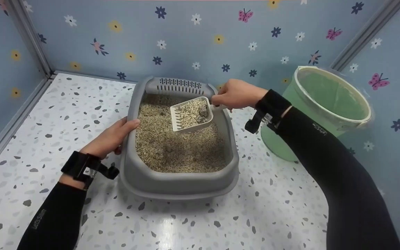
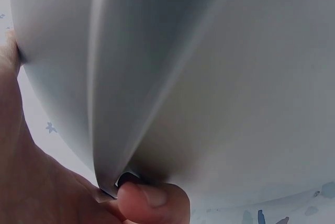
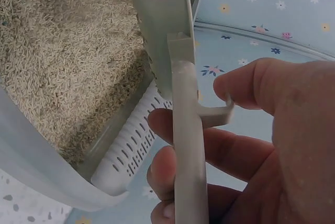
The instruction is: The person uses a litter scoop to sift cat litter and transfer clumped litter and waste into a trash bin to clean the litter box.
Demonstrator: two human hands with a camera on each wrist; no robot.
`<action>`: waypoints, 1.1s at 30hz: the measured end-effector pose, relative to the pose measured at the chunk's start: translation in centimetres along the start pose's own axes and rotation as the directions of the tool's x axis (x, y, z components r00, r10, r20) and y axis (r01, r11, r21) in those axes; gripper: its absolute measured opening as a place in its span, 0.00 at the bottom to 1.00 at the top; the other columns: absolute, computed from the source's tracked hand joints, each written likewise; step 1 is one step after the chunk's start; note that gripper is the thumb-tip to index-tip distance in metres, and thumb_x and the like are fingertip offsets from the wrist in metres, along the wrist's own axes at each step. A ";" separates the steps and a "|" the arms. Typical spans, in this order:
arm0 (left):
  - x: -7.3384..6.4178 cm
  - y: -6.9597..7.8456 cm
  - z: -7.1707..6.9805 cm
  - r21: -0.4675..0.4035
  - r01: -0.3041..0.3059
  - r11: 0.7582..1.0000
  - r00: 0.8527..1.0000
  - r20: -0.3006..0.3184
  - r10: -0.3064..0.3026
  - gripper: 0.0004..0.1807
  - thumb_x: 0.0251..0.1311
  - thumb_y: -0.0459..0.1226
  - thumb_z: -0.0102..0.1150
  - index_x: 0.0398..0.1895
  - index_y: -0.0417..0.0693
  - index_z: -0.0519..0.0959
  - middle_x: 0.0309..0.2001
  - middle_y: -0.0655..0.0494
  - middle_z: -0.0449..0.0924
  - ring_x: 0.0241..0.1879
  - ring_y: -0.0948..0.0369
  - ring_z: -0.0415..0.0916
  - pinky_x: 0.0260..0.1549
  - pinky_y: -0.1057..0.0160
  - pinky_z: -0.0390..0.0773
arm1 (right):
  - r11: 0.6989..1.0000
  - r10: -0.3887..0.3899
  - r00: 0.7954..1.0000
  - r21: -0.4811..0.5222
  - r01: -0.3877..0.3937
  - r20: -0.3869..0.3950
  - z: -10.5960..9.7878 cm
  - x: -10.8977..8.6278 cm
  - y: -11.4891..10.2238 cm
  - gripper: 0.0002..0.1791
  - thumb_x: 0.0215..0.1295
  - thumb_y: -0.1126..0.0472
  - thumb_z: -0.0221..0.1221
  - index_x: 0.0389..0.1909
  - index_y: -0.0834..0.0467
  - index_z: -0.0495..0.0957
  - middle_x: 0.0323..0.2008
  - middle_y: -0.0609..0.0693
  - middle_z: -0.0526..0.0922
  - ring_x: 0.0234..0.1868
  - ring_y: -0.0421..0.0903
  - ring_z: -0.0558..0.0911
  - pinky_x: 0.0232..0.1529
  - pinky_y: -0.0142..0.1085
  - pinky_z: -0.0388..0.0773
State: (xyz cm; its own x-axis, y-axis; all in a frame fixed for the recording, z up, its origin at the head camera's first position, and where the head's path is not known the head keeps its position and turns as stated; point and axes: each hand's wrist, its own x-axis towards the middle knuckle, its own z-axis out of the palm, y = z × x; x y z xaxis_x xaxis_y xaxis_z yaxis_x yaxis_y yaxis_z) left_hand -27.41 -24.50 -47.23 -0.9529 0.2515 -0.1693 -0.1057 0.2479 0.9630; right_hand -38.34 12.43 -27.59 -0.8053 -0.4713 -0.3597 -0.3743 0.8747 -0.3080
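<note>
A grey litter box holds a bed of pellet litter. My left hand grips its left rim, thumb over the top and fingers below; in the left wrist view a curled finger shows under the lip. Above the litter, my right hand holds a pale slotted litter scoop by its handle. Pellets and a greyish clump lie in the scoop. From the right wrist camera, the fingers wrap the scoop handle and the thumb rests at a small hook on it.
A green bucket with a cream rim stands right of the litter box, near the corner. Flowered wall panels close in the back and both sides. The speckled white floor lies under everything.
</note>
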 end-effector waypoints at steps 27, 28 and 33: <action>0.2 -0.3 -0.2 -0.001 0.009 1.000 1.000 0.010 -0.009 0.48 0.82 0.70 0.43 0.89 0.51 0.55 0.37 0.51 0.75 0.27 0.58 0.76 0.22 0.62 0.75 | 0.971 -0.061 0.997 -0.230 0.069 0.043 -3.9 -2.1 -3.4 0.27 0.82 0.45 0.54 0.17 0.49 0.71 0.17 0.38 0.66 0.19 0.37 0.60 0.26 0.35 0.63; 0.1 -0.3 -0.2 0.002 0.008 1.000 1.000 0.010 -0.008 0.48 0.82 0.70 0.43 0.90 0.51 0.54 0.36 0.51 0.75 0.27 0.58 0.76 0.21 0.62 0.75 | 0.969 -0.064 0.997 -0.235 0.072 0.042 -3.9 -2.1 -3.5 0.28 0.81 0.45 0.54 0.16 0.48 0.67 0.17 0.38 0.64 0.19 0.37 0.59 0.26 0.35 0.62; 0.1 -0.1 -0.1 0.006 0.007 1.000 1.000 0.010 -0.007 0.48 0.82 0.70 0.43 0.90 0.51 0.53 0.35 0.51 0.74 0.25 0.59 0.75 0.20 0.63 0.74 | 0.961 -0.073 0.996 -0.265 0.083 0.047 -4.0 -2.2 -3.6 0.28 0.81 0.46 0.54 0.16 0.47 0.64 0.16 0.38 0.64 0.18 0.37 0.59 0.25 0.35 0.62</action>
State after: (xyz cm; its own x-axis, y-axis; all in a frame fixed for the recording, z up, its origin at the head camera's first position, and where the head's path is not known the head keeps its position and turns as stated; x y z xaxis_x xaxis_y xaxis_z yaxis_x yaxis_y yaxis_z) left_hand -27.52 -24.62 -47.34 -0.9493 0.2591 -0.1780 -0.1105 0.2552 0.9606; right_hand -37.06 10.75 -22.20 -0.7529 -0.5390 -0.3776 -0.5485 0.8310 -0.0925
